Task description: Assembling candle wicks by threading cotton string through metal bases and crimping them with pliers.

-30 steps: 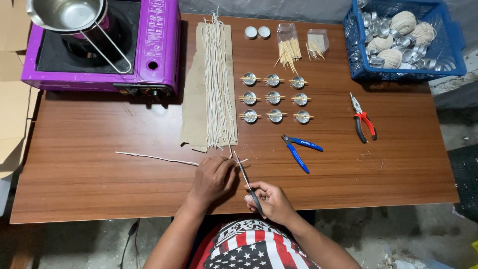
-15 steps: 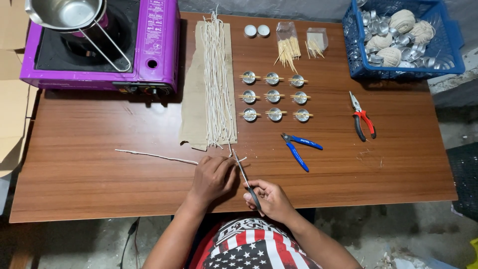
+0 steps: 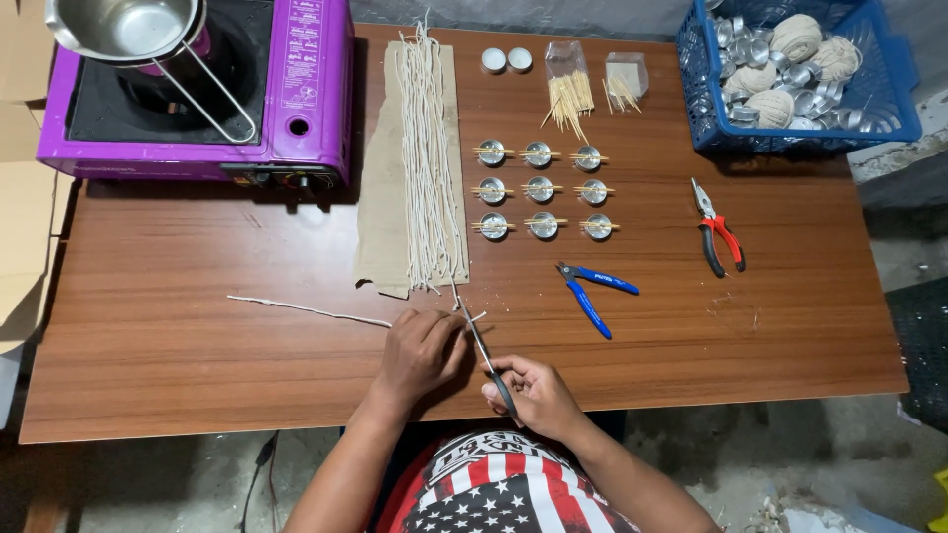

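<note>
Right hand [image 3: 538,395] is closed round the handle of a pair of scissors [image 3: 484,350], blades angled up toward the loose wick [image 3: 316,312] lying across the table [image 3: 197,365]. Left hand [image 3: 420,350] is curled over that wick's near end, pinching it, I'd say, just beside the blades. From my seat the worry is those fingertips: they sit so close to the cutting edge that a slip could nick them. The wick could also slide out sideways and give a ragged cut. Blue cutters [image 3: 592,291] lie near, untouched.
</note>
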